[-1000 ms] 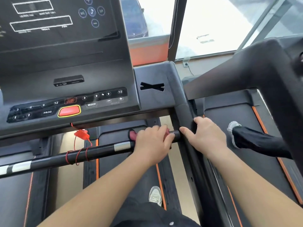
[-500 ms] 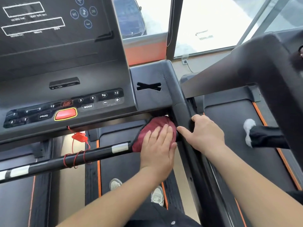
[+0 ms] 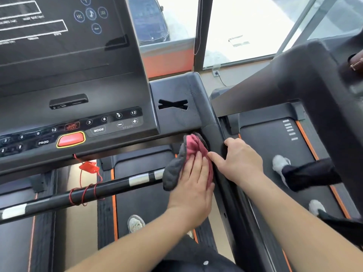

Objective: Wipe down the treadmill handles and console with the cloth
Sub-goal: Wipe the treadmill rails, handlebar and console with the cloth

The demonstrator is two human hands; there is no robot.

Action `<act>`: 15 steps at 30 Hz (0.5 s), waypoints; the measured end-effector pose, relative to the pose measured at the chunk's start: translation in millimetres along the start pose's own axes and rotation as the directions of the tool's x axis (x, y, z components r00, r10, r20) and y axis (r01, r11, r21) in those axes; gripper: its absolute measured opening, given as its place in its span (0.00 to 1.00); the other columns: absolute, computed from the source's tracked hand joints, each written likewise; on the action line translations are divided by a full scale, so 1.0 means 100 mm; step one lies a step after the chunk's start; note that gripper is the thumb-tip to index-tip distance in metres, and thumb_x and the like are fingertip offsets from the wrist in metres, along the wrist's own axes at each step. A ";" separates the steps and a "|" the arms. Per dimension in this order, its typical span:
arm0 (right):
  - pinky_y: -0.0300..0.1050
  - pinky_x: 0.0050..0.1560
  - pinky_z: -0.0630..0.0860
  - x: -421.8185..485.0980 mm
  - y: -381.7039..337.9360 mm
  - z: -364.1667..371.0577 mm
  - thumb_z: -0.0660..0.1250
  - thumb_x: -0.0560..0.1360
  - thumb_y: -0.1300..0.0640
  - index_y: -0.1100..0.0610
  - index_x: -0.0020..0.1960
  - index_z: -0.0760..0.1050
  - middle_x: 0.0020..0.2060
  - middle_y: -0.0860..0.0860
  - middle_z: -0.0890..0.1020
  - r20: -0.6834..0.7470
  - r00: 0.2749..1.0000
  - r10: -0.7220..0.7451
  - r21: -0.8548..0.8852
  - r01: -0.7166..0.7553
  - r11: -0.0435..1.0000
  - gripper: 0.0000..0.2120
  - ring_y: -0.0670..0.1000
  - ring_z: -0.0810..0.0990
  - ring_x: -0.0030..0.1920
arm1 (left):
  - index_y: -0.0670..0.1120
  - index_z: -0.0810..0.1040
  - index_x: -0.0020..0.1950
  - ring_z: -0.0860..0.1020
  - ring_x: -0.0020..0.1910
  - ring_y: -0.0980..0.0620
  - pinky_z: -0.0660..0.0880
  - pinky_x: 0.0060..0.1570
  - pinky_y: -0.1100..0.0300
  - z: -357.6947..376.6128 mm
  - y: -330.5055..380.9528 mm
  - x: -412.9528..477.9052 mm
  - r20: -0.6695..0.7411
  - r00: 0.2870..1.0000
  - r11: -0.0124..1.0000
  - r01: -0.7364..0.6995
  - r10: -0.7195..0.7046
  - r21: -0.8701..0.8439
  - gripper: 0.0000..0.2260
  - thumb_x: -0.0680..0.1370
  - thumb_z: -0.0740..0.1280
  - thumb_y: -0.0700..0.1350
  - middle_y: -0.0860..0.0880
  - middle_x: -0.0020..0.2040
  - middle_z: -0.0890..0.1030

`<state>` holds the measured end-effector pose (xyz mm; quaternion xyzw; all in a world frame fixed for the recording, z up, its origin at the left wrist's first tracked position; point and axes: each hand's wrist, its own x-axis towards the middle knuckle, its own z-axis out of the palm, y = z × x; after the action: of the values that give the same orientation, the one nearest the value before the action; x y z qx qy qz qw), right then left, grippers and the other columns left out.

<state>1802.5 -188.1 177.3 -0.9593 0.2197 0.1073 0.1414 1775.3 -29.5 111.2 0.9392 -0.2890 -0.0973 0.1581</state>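
The left hand (image 3: 193,185) has unclenched from the crossbar (image 3: 110,188); straight, released fingers (image 3: 196,163) press the red-grey cloth (image 3: 193,145) at the bar's 3 o'clock end. Just beside it, the right hand (image 3: 241,161) grasps the side handle (image 3: 211,130), with the console (image 3: 78,85) beyond at 11 o'clock.

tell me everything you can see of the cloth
The cloth is soft fabric, pink-red on one face, dark grey and quilted-looking on the other. It is bunched, pressed into the corner where the front crossbar meets the right side handle, under the console. The left hand lies flat on it with straight fingers; a grey flap hangs out beside that hand. The right hand, gripping the side handle, has its thumb near the cloth; contact is unclear.
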 end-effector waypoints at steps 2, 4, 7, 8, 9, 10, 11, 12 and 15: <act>0.49 0.44 0.74 0.01 0.00 0.01 0.63 0.76 0.32 0.55 0.54 0.72 0.51 0.51 0.76 0.003 1.000 0.000 -0.004 0.000 1.000 0.26 0.55 0.78 0.55 | 0.45 0.56 0.82 0.62 0.77 0.45 0.63 0.74 0.47 -0.15 -0.07 0.27 0.132 0.991 1.000 0.016 -0.015 -0.004 0.29 0.84 0.51 0.57 0.45 0.83 0.57; 0.49 0.45 0.74 0.01 -0.01 0.01 0.63 0.76 0.32 0.55 0.54 0.72 0.52 0.51 0.77 0.011 1.000 0.009 -0.005 -0.009 1.000 0.25 0.56 0.78 0.56 | 0.55 0.70 0.71 0.75 0.67 0.44 0.72 0.60 0.48 -0.30 -0.25 0.57 0.214 0.976 0.999 0.037 -0.041 0.023 0.21 0.83 0.52 0.63 0.49 0.71 0.75; 0.51 0.48 0.75 -0.01 -0.02 0.00 0.62 0.76 0.32 0.55 0.57 0.73 0.55 0.52 0.77 0.016 1.000 0.013 -0.007 -0.012 1.000 0.26 0.56 0.77 0.59 | 0.68 0.72 0.67 0.77 0.65 0.48 0.74 0.59 0.52 -0.50 -0.51 0.73 0.420 0.903 0.987 0.140 -0.093 -0.083 0.24 0.78 0.48 0.74 0.55 0.65 0.81; 0.51 0.49 0.76 -0.01 -0.02 0.00 0.62 0.76 0.32 0.55 0.58 0.73 0.56 0.53 0.77 0.018 1.000 0.013 -0.008 -0.012 1.000 0.27 0.57 0.77 0.60 | 0.69 0.71 0.69 0.77 0.66 0.47 0.73 0.59 0.52 -0.52 -0.54 0.70 0.445 0.889 0.982 0.165 -0.111 -0.086 0.26 0.78 0.46 0.74 0.54 0.66 0.81; 0.51 0.50 0.76 -0.02 -0.02 -0.01 0.62 0.76 0.32 0.55 0.58 0.73 0.56 0.53 0.77 0.019 1.000 0.014 -0.008 -0.013 1.000 0.27 0.57 0.77 0.60 | 0.68 0.69 0.71 0.77 0.65 0.44 0.73 0.58 0.51 -0.49 -0.55 0.64 0.426 0.897 0.986 0.160 -0.121 -0.057 0.25 0.80 0.45 0.72 0.52 0.66 0.81; 0.52 0.51 0.77 -0.02 -0.02 -0.01 0.62 0.76 0.31 0.55 0.59 0.73 0.56 0.53 0.77 0.020 1.000 0.016 -0.007 -0.016 1.000 0.28 0.57 0.78 0.60 | 0.65 0.68 0.72 0.78 0.63 0.42 0.73 0.56 0.50 -0.43 -0.52 0.56 0.362 0.924 0.992 0.129 -0.126 0.017 0.23 0.82 0.45 0.69 0.50 0.64 0.80; 0.52 0.50 0.77 -0.02 -0.02 -0.01 0.62 0.76 0.31 0.55 0.58 0.73 0.56 0.53 0.77 0.019 1.000 0.018 -0.005 -0.018 1.000 0.28 0.57 0.78 0.59 | 0.62 0.67 0.72 0.78 0.60 0.40 0.73 0.54 0.49 -0.36 -0.47 0.46 0.253 0.959 0.989 0.105 -0.127 0.100 0.22 0.83 0.45 0.65 0.48 0.63 0.80; 0.51 0.49 0.77 -0.03 -0.03 -0.01 0.62 0.76 0.31 0.56 0.58 0.73 0.55 0.53 0.77 0.018 1.000 0.020 -0.005 -0.020 1.000 0.28 0.57 0.78 0.58 | 0.58 0.67 0.73 0.78 0.57 0.40 0.72 0.53 0.48 -0.32 -0.40 0.35 0.172 0.977 0.978 0.095 -0.128 0.185 0.22 0.84 0.47 0.63 0.48 0.61 0.79; 0.51 0.49 0.77 -0.03 -0.04 -0.01 0.62 0.76 0.32 0.56 0.58 0.72 0.54 0.53 0.77 0.016 1.000 0.018 -0.020 -0.017 1.000 0.27 0.57 0.78 0.58 | 0.50 0.68 0.76 0.75 0.54 0.41 0.69 0.55 0.46 -0.19 -0.27 0.10 0.105 0.983 0.964 0.119 -0.147 0.239 0.27 0.81 0.49 0.61 0.47 0.61 0.77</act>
<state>1801.5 -183.9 180.2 -0.9578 0.2259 0.1185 0.1325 1802.5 -9.8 118.0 0.9608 -0.2436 -0.1306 0.0228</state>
